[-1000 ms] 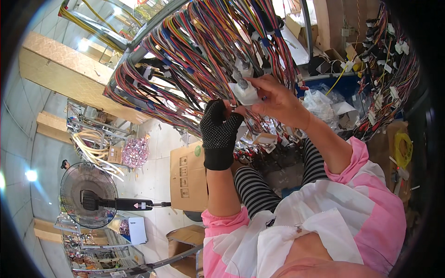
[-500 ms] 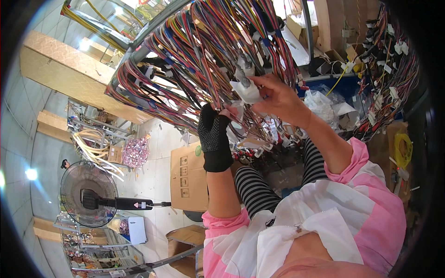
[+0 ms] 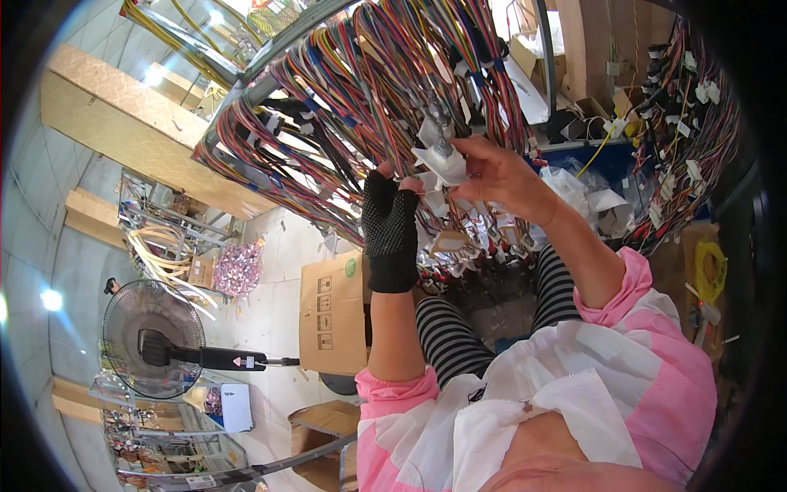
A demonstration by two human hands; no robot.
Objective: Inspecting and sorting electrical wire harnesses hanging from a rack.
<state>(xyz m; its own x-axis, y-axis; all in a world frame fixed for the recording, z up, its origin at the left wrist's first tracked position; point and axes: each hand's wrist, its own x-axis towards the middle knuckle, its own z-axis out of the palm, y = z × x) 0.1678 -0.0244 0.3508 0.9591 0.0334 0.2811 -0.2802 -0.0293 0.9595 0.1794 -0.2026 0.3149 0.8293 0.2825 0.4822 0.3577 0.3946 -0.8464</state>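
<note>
My left hand [image 3: 390,232] wears a black dotted fingerless glove and is raised against a large hanging bundle of multicoloured wires [image 3: 361,98], its fingertips touching the wires and small white tags. My right hand [image 3: 492,172], bare, pinches a white paper tag [image 3: 441,161] fixed to the wires, just right of the left hand's fingertips. Both forearms rise from pink and white sleeves at the lower edge.
A second wire bundle with white connectors [image 3: 684,123] hangs at the right. A cardboard box [image 3: 332,316] stands on the floor below the hands. A standing fan [image 3: 152,338] is at lower left, wooden beams [image 3: 123,123] at upper left, and a blue bin [image 3: 611,156] behind.
My left hand has shifted slightly up toward the tags. My right hand has turned the white tag a little; both stay at the same spot on the wires.
</note>
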